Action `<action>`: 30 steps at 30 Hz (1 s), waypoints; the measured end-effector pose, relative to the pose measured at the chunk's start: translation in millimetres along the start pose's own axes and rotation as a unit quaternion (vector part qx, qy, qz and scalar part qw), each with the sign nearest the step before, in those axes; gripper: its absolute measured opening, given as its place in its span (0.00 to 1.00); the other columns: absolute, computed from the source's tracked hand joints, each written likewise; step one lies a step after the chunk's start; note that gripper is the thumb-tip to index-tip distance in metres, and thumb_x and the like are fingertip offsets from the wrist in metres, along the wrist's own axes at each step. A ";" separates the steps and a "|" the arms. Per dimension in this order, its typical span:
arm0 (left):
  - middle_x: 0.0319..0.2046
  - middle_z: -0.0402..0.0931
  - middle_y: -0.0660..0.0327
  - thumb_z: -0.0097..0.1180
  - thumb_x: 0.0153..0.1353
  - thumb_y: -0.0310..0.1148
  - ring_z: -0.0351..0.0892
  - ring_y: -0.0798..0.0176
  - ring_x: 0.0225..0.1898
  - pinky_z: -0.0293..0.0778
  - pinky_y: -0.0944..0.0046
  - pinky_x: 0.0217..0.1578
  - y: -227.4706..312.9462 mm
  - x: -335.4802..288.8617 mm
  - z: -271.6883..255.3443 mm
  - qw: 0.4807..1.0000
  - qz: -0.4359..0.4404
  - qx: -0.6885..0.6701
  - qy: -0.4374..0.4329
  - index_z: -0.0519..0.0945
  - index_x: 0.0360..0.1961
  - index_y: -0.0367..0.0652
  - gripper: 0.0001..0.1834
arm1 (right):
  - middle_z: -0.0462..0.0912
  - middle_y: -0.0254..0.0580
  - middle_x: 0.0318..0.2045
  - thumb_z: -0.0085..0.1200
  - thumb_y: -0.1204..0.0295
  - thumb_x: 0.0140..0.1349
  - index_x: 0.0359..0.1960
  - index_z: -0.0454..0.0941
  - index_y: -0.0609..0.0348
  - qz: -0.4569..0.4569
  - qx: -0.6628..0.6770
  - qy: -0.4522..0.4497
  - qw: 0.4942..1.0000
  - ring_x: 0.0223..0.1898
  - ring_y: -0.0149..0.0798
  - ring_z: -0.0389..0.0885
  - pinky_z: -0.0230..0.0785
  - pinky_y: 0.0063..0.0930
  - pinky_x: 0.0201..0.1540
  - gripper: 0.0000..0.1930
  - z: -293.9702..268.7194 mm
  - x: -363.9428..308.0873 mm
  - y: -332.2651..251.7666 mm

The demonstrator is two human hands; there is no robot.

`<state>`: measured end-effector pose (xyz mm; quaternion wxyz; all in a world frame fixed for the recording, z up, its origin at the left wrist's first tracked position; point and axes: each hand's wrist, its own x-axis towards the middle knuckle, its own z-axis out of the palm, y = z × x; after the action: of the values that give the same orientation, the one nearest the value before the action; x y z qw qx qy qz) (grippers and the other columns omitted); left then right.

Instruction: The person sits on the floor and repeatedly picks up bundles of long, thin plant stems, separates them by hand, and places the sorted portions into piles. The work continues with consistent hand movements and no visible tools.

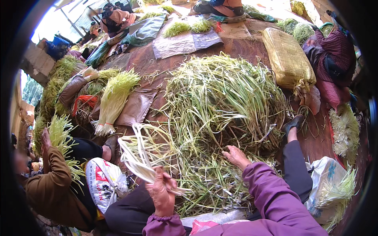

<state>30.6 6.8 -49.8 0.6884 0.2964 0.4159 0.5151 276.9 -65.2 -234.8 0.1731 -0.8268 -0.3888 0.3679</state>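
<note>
In my raised left hand (pixel 162 192) is a bunch of pale garlic chives (pixel 138 155), gripped near its lower ends. Its white and yellowish stalks fan up and to the left, some of them bent over. My right hand (pixel 236 157) reaches to the near edge of a big loose heap of green and pale chives (pixel 224 94). Its fingers point left over the tangled stalks and look apart, with nothing seen held in them. Below it, trimmed leaves and dry scraps (pixel 212 185) lie spread between my legs.
A tied yellow woven sack (pixel 287 59) lies right of the heap. Bundled chives (pixel 116 98) rest at the left. A person in a brown sleeve (pixel 59 185) sits close on my left, near a white printed sack (pixel 104 185). Another person (pixel 332 51) sits far right.
</note>
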 end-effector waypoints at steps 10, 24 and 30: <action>0.28 0.76 0.53 0.53 0.56 0.30 0.59 0.76 0.09 0.61 0.73 0.10 -72.3 1.6 -18.9 0.960 -0.262 0.094 -0.023 0.70 0.32 0.37 0.08 | 0.79 0.33 0.20 0.49 0.66 0.58 0.36 0.78 0.58 -0.167 0.314 -0.132 0.925 0.20 0.24 0.72 0.64 0.20 0.21 0.11 5.2 -94.2 -54.9; 0.21 0.76 0.60 0.56 0.51 0.25 0.62 0.76 0.09 0.57 0.76 0.08 -78.3 -25.2 -2.2 0.963 -0.193 0.176 -0.074 0.75 0.29 0.35 0.06 | 0.77 0.28 0.23 0.55 0.67 0.55 0.33 0.76 0.61 -0.059 0.558 -0.126 0.818 0.18 0.18 0.68 0.60 0.11 0.20 0.10 -3.3 -95.6 -95.9; 0.16 0.73 0.62 0.54 0.52 0.22 0.61 0.75 0.07 0.57 0.76 0.06 -76.4 -22.3 -1.2 0.977 -0.187 0.097 -0.043 0.72 0.28 0.36 0.03 | 0.76 0.33 0.21 0.53 0.69 0.56 0.28 0.76 0.65 -0.141 0.484 -0.018 0.864 0.20 0.23 0.68 0.59 0.18 0.20 0.10 8.6 -113.5 -80.6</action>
<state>62.1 -37.0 -108.3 0.7579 0.3008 0.4819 0.3207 180.5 -101.2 -140.7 0.5943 -0.5689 -0.2772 0.4962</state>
